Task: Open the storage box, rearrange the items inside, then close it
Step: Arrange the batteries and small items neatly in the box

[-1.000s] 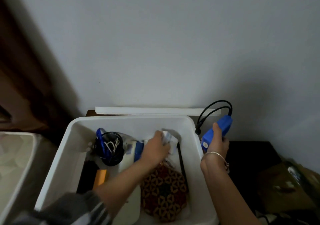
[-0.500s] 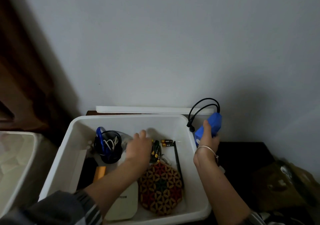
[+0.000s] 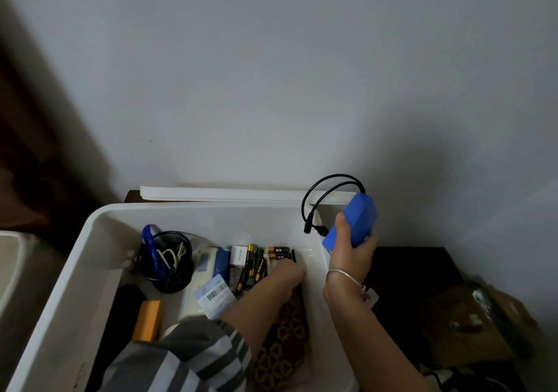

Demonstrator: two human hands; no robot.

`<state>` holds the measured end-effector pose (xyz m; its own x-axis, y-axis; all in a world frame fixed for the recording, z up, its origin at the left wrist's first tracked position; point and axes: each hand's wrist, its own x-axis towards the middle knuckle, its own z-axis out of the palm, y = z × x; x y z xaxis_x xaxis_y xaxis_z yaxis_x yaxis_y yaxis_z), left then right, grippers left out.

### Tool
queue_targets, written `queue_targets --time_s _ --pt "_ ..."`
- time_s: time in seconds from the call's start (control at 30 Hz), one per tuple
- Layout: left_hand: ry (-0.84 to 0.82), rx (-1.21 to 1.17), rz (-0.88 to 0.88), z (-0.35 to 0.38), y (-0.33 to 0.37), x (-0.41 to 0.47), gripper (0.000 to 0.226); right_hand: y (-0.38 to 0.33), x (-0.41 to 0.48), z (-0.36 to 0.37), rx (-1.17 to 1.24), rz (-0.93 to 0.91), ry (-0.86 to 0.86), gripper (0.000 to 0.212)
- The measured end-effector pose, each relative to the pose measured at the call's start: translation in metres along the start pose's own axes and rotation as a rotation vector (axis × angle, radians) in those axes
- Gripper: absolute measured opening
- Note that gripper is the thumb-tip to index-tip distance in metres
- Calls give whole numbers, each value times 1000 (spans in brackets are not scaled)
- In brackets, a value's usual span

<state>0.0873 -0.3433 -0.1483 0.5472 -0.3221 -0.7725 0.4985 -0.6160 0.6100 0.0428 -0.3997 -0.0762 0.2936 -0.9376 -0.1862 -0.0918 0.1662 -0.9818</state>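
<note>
step: rearranging inside open storage box [image 3: 211, 206] | left hand [image 3: 283, 277] was among batteries [image 3: 256, 266], grip unclear | right hand [image 3: 350, 254] clasped blue pack [image 3: 357, 221] above box's right rim | next likely needed: clearing a spot inside for the pack

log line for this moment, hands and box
storage box open, lid behind | left hand by batteries, grip unclear | right hand holds blue pack near right rim
</note>
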Motion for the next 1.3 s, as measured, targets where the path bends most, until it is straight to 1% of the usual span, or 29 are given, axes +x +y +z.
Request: queue_targets --time_s 0.07,0.17,0.2,0.27,0.3,0.37,0.47,0.57,0.67,0.7,0.73,0.8,0.87,0.97,1.1,1.17,1.23,1.27,1.3 --pt "-29 -44 -42 -3 -3 3 39 1 1 0 5 -4 -5 63" --pt "-53 -80 -8 -7 -8 7 38 3 2 0 16 -2 -12 63" --pt "-36 -31 38 -7 -8 7 37 3 1 0 17 1 -11 63" --pt "60 167 165 -5 -10 9 34 2 1 0 21 7 -4 63" --pt "110 259 219 -4 -12 9 29 2 1 0 25 9 1 63" --pt "168 349 267 -6 -14 6 16 1 1 1 22 9 3 63" --pt "244 318 300 -14 -5 -5 19 -1 0 1 10 9 -7 65" --pt "292 285 387 -36 3 -30 26 -3 0 0 25 30 -6 65" --pt "174 165 489 -81 -6 -66 18 -3 1 -1 41 39 -9 63" --pt "121 172 543 -98 -12 -81 17 -3 1 -2 44 35 -10 63" --pt "77 234 601 -115 -19 -95 16 -3 2 -2 46 30 -12 63" --pt "42 483 701 -138 -35 -121 13 -2 2 -1 55 27 -13 62" --pt "13 732 752 -145 -55 -138 12 -2 1 0 57 29 -11 61" --pt "-33 984 711 -132 -85 -141 15 -3 -2 0 49 28 -9 61" --pt "-102 1219 545 -105 -105 -125 24 -6 -7 1 45 32 -12 62" --pt "-162 1269 478 -96 -111 -119 25 -8 -8 1 40 35 -7 62" --pt "-211 1253 440 -93 -113 -116 30 -8 -9 1 31 29 -3 62" --pt "-200 1241 435 -94 -110 -115 33 -9 -9 0 27 24 -6 62" --pt "-143 1223 460 -94 -106 -111 33 -9 -9 0 22 22 -7 62"
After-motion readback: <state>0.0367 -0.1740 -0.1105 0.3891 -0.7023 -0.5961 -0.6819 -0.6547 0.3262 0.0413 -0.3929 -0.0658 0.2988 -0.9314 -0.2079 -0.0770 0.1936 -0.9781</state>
